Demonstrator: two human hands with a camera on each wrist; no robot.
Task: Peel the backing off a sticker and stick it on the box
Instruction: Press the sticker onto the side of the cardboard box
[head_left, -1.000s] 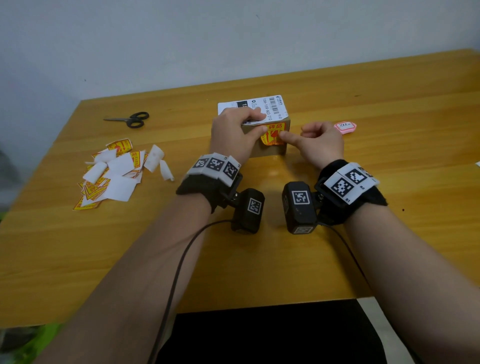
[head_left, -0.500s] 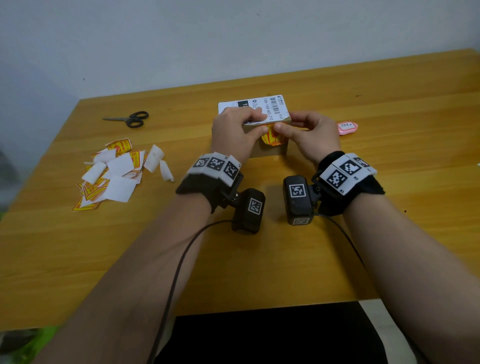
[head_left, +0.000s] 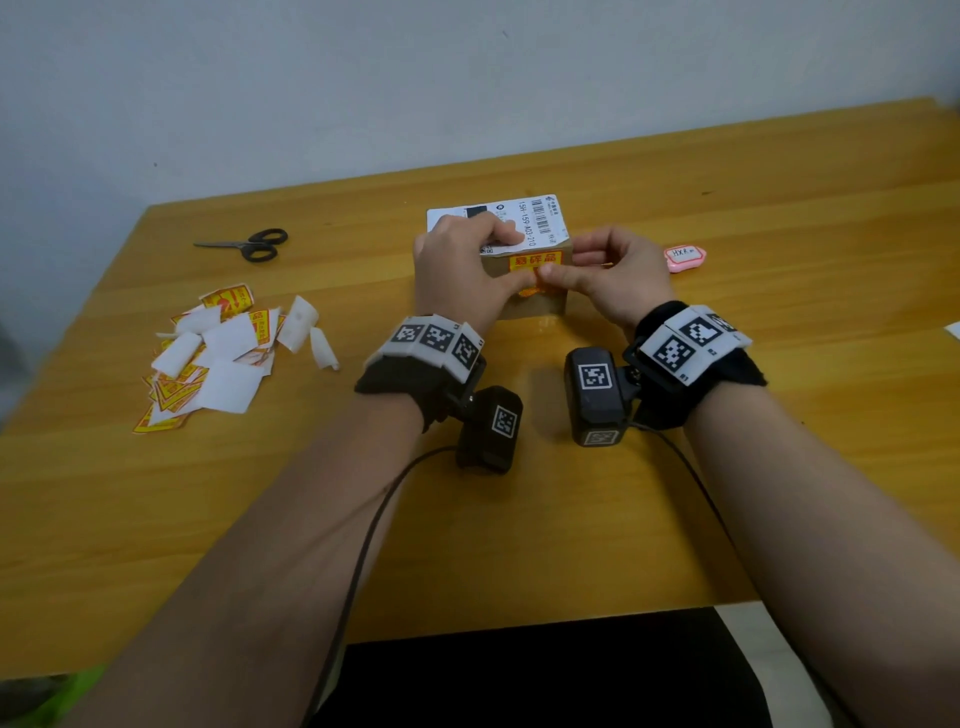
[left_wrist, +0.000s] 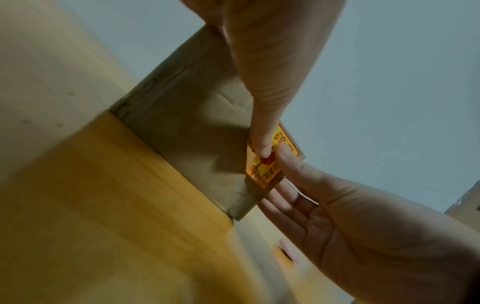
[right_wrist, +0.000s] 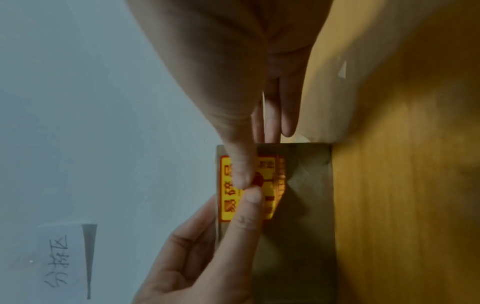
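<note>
A small cardboard box with a white shipping label on top stands on the wooden table. A yellow and red sticker lies on its near face. My left hand holds the box, fingers over the top and thumb on the sticker. My right hand lays straight fingers along the box's right side, with its thumb on the sticker too. The two thumb tips meet at the sticker's middle. The right wrist view shows the sticker, the right hand and the left hand. In the left wrist view the sticker sits at the box corner.
Black scissors lie at the far left. A pile of stickers and peeled white backings lies left of my left arm. A pink tag sits right of the box. Camera cables trail from both wrists toward the near edge.
My right hand has shifted from touching the sticker's right edge with a fingertip to lying along the box's right side, thumb on the sticker. My left hand and the box stayed put.
</note>
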